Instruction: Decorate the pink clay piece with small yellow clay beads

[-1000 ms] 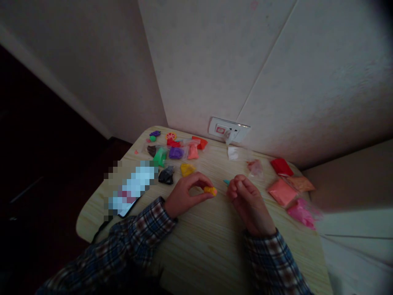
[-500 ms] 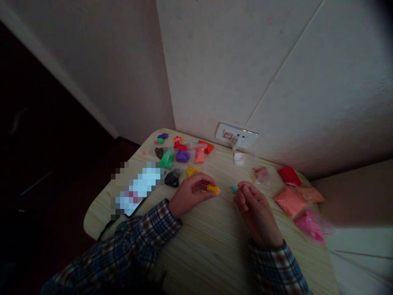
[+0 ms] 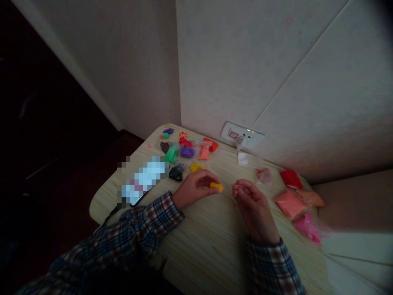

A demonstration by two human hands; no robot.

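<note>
My left hand (image 3: 195,190) pinches a small yellow clay piece (image 3: 216,187) with a textured surface and a pinkish-orange end between thumb and fingertips, just above the table. To its right, my right hand (image 3: 253,209) is closed, its fingers curled towards the thumb. A sliver of a teal pointed tool (image 3: 233,185) shows at those fingertips; the rest is hidden. A narrow gap separates the two hands. Behind my left hand lies a yellow clay packet (image 3: 196,167), partly covered.
On the wooden table (image 3: 211,246), a phone (image 3: 144,182) with a cable lies left. Bagged clay in black (image 3: 176,172), green (image 3: 171,154) and purple (image 3: 187,151) sits behind. Red (image 3: 291,179), salmon (image 3: 290,203) and pink (image 3: 308,227) packets lie right. A wall socket (image 3: 242,134) holds a plug.
The right hand has turned slightly, so less of the teal tool shows. The left hand keeps its pinch on the yellow clay piece. The camera view has shifted a little.
</note>
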